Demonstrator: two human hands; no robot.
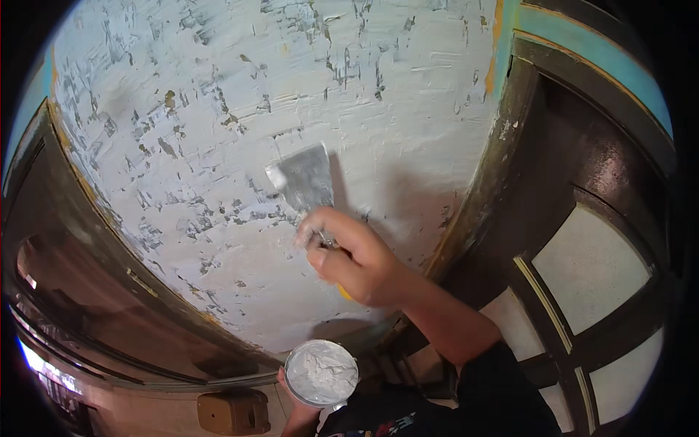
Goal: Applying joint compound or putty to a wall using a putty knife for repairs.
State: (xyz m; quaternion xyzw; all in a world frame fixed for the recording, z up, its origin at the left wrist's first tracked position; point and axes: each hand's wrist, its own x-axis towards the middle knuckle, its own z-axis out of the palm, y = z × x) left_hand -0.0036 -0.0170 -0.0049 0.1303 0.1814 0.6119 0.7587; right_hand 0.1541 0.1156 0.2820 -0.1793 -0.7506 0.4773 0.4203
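My right hand (353,266) grips a putty knife (304,178) with a wide metal blade and a yellow handle. White paste sits on the blade, which is against or just in front of a rough white wall (393,109) patched with grey and olive marks. Low in the view my left hand (291,404) holds a round metal container (320,371) of white putty, its fingers partly hidden behind it.
A dark-framed doorway (65,189) borders the wall on the left. On the right stands a dark brown panelled door (553,146) with pale panels, under turquoise trim (597,51). A brown stool (233,411) is at the bottom left on the pinkish floor.
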